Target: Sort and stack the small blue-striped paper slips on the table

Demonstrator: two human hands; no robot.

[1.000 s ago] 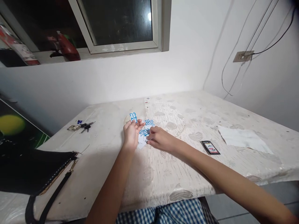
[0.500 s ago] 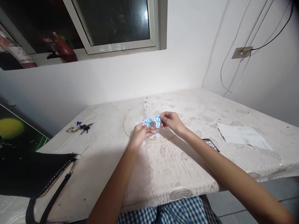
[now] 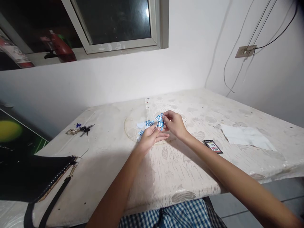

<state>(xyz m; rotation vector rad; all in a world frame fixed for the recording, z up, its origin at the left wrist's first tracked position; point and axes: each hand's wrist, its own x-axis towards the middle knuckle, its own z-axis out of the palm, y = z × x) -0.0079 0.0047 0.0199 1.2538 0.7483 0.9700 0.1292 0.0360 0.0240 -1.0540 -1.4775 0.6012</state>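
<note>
Table (image 3: pixel 166 171): wide, covered with a pale patterned plastic cloth; the person sits at its near edge, and everything below is placed from that seat.
Black bag (image 3: pixel 30 177): at about 9 o'clock, lying flat on the near left corner, its strap trailing toward the edge.
White paper sheet (image 3: pixel 247 137): at about 2 o'clock, flat on the cloth, well apart from both hands.
Right hand (image 3: pixel 174 123): at 12 o'clock over the middle of the table, thumb and fingertips pinched shut on a small blue-and-white card (image 3: pixel 160 121) held upright.
Left hand (image 3: pixel 150 137): just beside the right hand, its fingertips touching the same card from the near side; whether it truly grips the card I cannot tell.
Loose cards (image 3: pixel 143 126): a few more blue-and-white pieces lying on the cloth just left of the hands, overlapping one another.
Keys (image 3: pixel 79 129): at about 10 o'clock, near the far left edge, well apart from the cards.
Small black packet (image 3: pixel 213 146): at about 1 o'clock, flat, just right of the right forearm.
Handling, as I judge it: the cards look very light and thin, likely bendable and easy to crease; flat ones may be slippery to lift off plastic, so a light edge pinch between thumb and forefinger seems the safest hold.
</note>
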